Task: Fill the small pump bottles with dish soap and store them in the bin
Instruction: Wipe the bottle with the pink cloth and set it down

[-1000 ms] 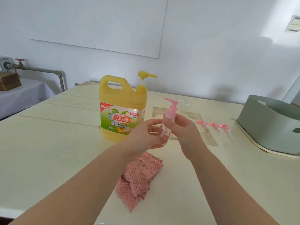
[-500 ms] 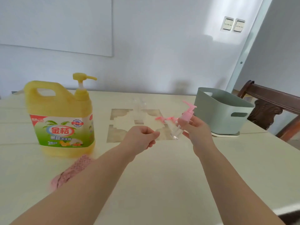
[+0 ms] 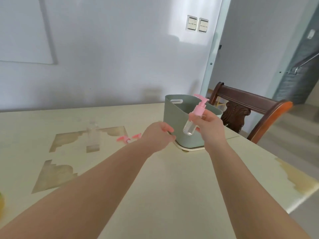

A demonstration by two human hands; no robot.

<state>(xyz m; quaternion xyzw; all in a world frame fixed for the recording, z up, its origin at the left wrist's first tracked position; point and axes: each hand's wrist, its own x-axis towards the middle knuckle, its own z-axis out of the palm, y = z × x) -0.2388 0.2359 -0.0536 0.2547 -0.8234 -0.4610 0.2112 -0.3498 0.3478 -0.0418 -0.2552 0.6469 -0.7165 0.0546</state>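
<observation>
My right hand (image 3: 209, 125) grips a small clear pump bottle (image 3: 191, 124) with a pink pump head, tilted, held in front of the grey-green bin (image 3: 179, 114). The bin stands on the cream table (image 3: 155, 178) at the far right. Beside the bin's left wall hovers my left hand (image 3: 158, 133), fingers loosely apart and holding nothing. Further left, a clear bottle without a pump (image 3: 93, 135) stands upright, blurred. Pink pump heads (image 3: 128, 138) lie on the table between that bottle and my left hand.
A dark wooden chair (image 3: 245, 109) stands behind the bin at the table's right end. The table edge runs diagonally at the lower right. A yellow sliver (image 3: 1, 206) shows at the left frame border.
The view has swung right, so the yellow soap jug and pink cloth have left the frame. My right hand carried the capped bottle rightward up to the bin; my left hand let go and followed.
</observation>
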